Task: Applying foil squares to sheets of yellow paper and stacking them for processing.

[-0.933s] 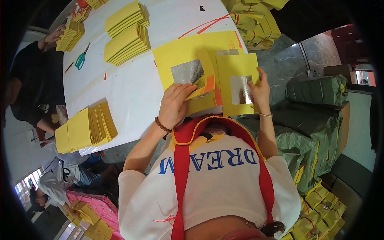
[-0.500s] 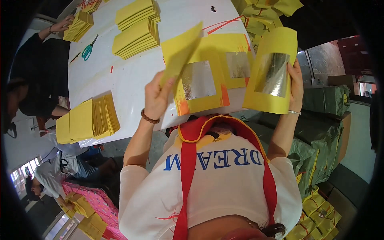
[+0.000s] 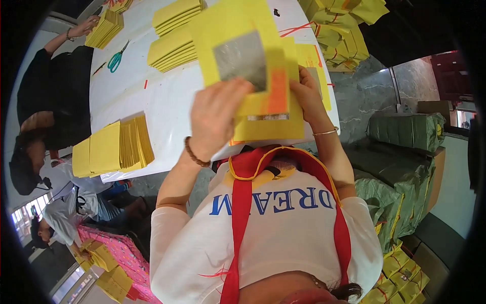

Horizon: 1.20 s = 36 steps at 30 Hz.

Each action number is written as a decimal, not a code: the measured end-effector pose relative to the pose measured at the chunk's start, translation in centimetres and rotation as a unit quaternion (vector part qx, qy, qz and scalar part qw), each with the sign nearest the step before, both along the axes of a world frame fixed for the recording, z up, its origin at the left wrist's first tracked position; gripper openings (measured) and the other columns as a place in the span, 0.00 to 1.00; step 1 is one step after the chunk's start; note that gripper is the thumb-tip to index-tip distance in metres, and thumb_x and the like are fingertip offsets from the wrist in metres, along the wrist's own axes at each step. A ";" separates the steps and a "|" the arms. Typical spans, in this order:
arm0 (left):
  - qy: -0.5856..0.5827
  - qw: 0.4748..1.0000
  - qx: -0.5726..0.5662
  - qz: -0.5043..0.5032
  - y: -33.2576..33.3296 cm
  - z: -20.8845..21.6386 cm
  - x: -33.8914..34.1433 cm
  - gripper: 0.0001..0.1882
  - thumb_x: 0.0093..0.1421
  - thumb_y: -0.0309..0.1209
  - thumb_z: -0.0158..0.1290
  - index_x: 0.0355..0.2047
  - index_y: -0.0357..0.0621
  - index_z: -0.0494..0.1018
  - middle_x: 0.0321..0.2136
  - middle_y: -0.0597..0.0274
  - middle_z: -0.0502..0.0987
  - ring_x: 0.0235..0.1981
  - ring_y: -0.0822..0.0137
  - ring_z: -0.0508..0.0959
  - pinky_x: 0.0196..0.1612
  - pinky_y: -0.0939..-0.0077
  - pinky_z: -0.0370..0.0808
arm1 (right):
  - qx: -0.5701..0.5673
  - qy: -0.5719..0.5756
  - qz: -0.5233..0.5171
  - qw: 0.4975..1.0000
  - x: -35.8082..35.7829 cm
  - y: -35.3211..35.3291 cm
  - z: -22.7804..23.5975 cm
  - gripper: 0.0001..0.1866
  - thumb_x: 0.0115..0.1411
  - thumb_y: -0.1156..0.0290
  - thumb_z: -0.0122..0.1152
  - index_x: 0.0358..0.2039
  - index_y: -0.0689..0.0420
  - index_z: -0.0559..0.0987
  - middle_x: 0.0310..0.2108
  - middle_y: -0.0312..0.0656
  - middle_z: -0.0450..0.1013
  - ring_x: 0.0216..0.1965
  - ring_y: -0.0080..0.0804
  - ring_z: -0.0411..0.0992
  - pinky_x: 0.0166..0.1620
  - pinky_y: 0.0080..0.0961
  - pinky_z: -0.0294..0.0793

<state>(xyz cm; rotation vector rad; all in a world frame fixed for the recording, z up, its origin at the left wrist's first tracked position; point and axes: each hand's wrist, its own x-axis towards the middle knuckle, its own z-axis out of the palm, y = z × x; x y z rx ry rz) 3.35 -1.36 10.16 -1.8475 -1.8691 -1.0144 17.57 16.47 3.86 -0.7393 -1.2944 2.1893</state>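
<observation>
In front of me, a yellow paper sheet (image 3: 217, 28) with a silver square and an orange strip is raised over the table. My left hand (image 3: 217, 114), slightly blurred, grips its lower left part. A second yellow sheet (image 3: 271, 130) lies under it, with only a sliver of its silver patch showing. My right hand (image 3: 310, 99) pinches the sheets at their right edge; which layers its fingers hold is partly hidden. Beyond that hand, another yellow sheet (image 3: 324, 91) with orange marks rests on the table.
Stacks of folded yellow paper (image 3: 174, 50) stand on the white table (image 3: 121, 91), with another stack (image 3: 111, 147) at its near left corner. Teal scissors (image 3: 115, 62) lie at left. A co-worker's hand (image 3: 86, 26) touches a far stack. Yellow bundles (image 3: 344, 45) and green-wrapped packages (image 3: 400, 177) are at right.
My right hand has moved left, bringing its sheet in front of me over the table. My left hand has moved right, and its sheet now overlaps the other, silver square showing.
</observation>
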 end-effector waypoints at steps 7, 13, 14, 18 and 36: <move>-0.012 0.990 -0.113 -0.079 0.2 -5.8 3.4 0.23 0.44 0.24 0.50 0.45 0.42 0.72 0.45 0.59 0.73 0.43 0.60 0.72 0.42 0.68 0.69 | 0.008 -0.027 -0.006 1.000 0.1 -0.3 -1.6 0.19 0.61 0.73 0.48 0.53 0.61 0.67 0.43 0.38 0.71 0.40 0.21 0.70 0.42 0.18 0.71; -0.023 0.988 -0.136 -0.067 0.1 -6.7 3.8 0.25 0.44 0.24 0.51 0.47 0.42 0.71 0.45 0.60 0.73 0.43 0.60 0.72 0.42 0.67 0.69 | -0.058 -0.031 -0.009 0.998 0.0 0.1 -1.4 0.20 0.65 0.63 0.42 0.54 0.60 0.67 0.44 0.37 0.70 0.41 0.21 0.70 0.43 0.18 0.70; -0.023 0.988 -0.136 -0.067 0.1 -6.8 3.9 0.25 0.44 0.24 0.51 0.47 0.42 0.71 0.45 0.60 0.73 0.43 0.60 0.72 0.42 0.67 0.69 | -0.093 -0.020 -0.016 0.995 0.0 0.3 -1.8 0.21 0.66 0.60 0.40 0.54 0.60 0.67 0.45 0.37 0.70 0.43 0.21 0.69 0.46 0.19 0.69; -0.021 0.987 -0.153 -0.039 0.1 -6.5 4.3 0.25 0.44 0.25 0.51 0.47 0.42 0.70 0.45 0.59 0.73 0.42 0.60 0.72 0.42 0.68 0.69 | 0.045 -0.026 -0.041 0.998 -0.2 -0.1 -3.0 0.24 0.67 0.57 0.38 0.56 0.60 0.65 0.48 0.38 0.68 0.47 0.23 0.66 0.51 0.21 0.65; -0.082 0.988 -0.125 -0.039 0.0 -5.7 3.5 0.26 0.43 0.23 0.52 0.48 0.42 0.69 0.41 0.56 0.72 0.41 0.58 0.71 0.40 0.67 0.68 | -0.105 0.023 -0.002 0.994 1.1 0.3 0.4 0.26 0.60 0.73 0.46 0.60 0.60 0.59 0.51 0.45 0.67 0.50 0.30 0.67 0.51 0.24 0.67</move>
